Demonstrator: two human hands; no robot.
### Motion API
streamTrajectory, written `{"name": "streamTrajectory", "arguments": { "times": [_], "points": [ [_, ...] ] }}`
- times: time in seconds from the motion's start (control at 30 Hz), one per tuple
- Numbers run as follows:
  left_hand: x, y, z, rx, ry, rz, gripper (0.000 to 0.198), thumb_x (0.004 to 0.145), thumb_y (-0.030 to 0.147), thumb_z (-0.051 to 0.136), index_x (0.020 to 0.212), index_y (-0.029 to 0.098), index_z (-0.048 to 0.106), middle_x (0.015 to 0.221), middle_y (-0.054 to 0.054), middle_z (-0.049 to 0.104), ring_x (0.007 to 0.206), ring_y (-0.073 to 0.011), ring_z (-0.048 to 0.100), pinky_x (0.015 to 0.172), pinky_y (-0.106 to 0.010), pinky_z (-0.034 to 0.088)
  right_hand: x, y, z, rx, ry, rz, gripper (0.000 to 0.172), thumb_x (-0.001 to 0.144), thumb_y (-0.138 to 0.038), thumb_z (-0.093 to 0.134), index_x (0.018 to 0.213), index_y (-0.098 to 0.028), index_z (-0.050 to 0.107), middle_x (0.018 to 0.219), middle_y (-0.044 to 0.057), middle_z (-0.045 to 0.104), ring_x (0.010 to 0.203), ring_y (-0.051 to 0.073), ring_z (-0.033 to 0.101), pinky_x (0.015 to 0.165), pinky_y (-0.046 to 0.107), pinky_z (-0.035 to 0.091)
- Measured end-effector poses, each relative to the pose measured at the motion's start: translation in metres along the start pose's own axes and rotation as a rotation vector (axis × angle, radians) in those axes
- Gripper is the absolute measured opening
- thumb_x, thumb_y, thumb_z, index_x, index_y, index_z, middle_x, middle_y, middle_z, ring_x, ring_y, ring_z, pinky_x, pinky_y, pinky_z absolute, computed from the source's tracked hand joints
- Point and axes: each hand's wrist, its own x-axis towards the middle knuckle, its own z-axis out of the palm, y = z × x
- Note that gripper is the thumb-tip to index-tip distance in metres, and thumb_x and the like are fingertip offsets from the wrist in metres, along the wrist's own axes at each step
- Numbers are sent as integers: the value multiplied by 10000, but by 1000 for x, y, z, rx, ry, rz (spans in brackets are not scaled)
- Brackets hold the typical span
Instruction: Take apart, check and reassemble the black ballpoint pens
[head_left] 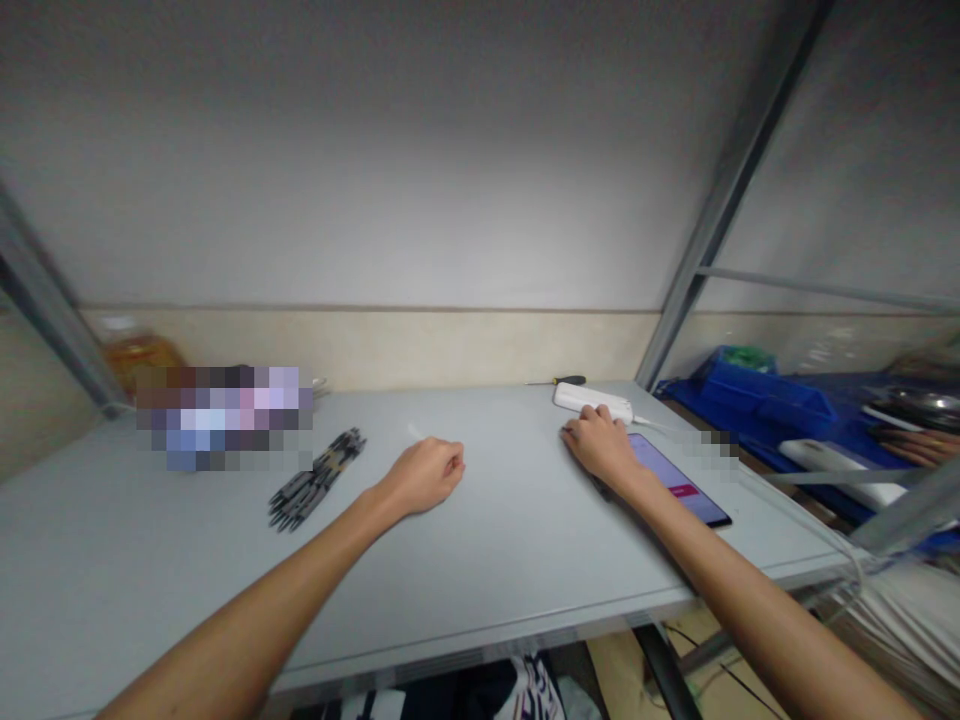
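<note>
Bare forearms (292,610) cross the near edge of the tabletop (480,575). Left of the left hand (426,476), just beside it, lies a bundle of thin dark sticks (318,480), its long axis running from near left to far right; this hand is the nearer, its fingers curled together in a fist. Fingers of the right hand (600,442) bend over the far end of a tablet (667,475) slanting toward near right; whether they grip cannot be told. Beyond lie a white box (592,402) and a screwdriver (570,380).

Wall (405,200): grey, cream band (420,350) low
Desk (480,560): pale grey
Posts (666,335): metal, desk's back corners
Floor (619,670): tan, below front edge
Light: brightest mid-wall
</note>
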Motion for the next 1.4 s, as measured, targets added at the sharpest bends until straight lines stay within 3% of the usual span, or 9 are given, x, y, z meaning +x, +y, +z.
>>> {"name": "streamTrajectory", "arguments": {
  "times": [0.33, 0.73, 1.03, 1.2, 1.4],
  "points": [
    [0, 0, -1, -17, -14, -17, 212, 818, 228, 425, 652, 171, 544, 595, -15, 549, 545, -122, 465, 558, -241, 280, -1, 15, 3, 144, -6, -16, 312, 877, -313, 427, 1061, -177, 638, 1029, 127, 603, 941, 228, 542, 775, 308, 382],
    [-1, 0, -3, -25, -24, -21, 204, 816, 217, 427, 663, 172, 555, 592, -14, 549, 539, -121, 465, 557, -244, 287, 3, 20, 1, 283, 9, -105, 254, 840, -257, 502, 1015, -143, 646, 979, 117, 623, 875, 192, 585, 772, 239, 404],
    [-1, -2, -1, -24, -13, 0, 210, 819, 228, 424, 657, 174, 547, 601, -21, 556, 546, -126, 469, 551, -243, 280, 5, 23, 2, 232, 9, -122, 258, 848, -302, 484, 970, -155, 657, 952, 106, 622, 853, 190, 581, 731, 236, 401],
    [-1, -2, -1, -25, -33, -11, 214, 819, 242, 424, 666, 172, 556, 604, -24, 560, 549, -130, 475, 558, -245, 291, -6, 21, -5, 182, 16, -124, 295, 833, -327, 494, 1034, -171, 642, 1018, 122, 595, 926, 221, 551, 795, 275, 396],
    [-1, -2, -1, -25, -15, -2, 204, 811, 224, 417, 658, 178, 544, 595, -17, 553, 532, -125, 459, 534, -240, 266, -22, 16, -5, 160, -65, -118, 288, 833, -197, 449, 1048, -159, 637, 1019, 135, 591, 972, 229, 533, 841, 293, 373]
  ]
}}
